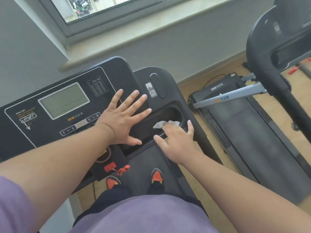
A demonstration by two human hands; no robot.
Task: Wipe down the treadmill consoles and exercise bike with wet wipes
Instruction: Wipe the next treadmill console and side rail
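Wet wipe (165, 123) under the right hand's (176, 143) pressing fingers (170, 127) in the console (50, 137) tray; left hand (121, 120) flat, fingers spread.

1. You've got a treadmill console (70, 98) in front of you that looks like black plastic, matt, with a fine dotted texture around the display.
2. Its screen (64, 100) reads as a smooth grey-green panel with a dull sheen.
3. The wet wipe (165, 123) under your right hand (176, 143) looks like thin, crumpled white cloth or paper.
4. The tray (170, 113) it sits in is smooth dark plastic, slightly glossy.
5. The neighbouring treadmill's upright (235, 95) looks like grey painted metal.
6. The floor (269, 106) looks like pale wood.
7. Your shirt (148, 214) is soft purple cloth, matt.
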